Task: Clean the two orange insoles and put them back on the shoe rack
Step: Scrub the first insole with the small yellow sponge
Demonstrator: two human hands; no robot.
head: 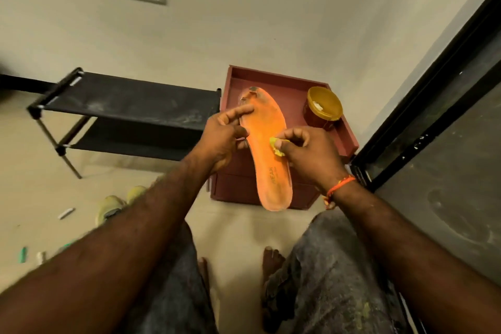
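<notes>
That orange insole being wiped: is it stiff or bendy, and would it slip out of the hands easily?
Probably light: the left hand holds the orange insole up by one edge. Likely thin and somewhat bendy, though here it keeps its shape. It may slip little: a yellow cloth in the right hand rubs it under that grip.

Insole held between our two hands, above the cabinet

Our left hand point(225, 134) holds the insole point(267, 144) by its left edge; our right hand point(306, 153) presses a small cloth point(276, 147) on its middle. Beneath and behind the hands stands a cabinet point(271, 81) — a tub point(324, 104) on its top, beyond the right hand. The shoe rack point(122, 106) stands left of the left hand — shoes point(112, 207) on the floor below the left forearm.
</notes>
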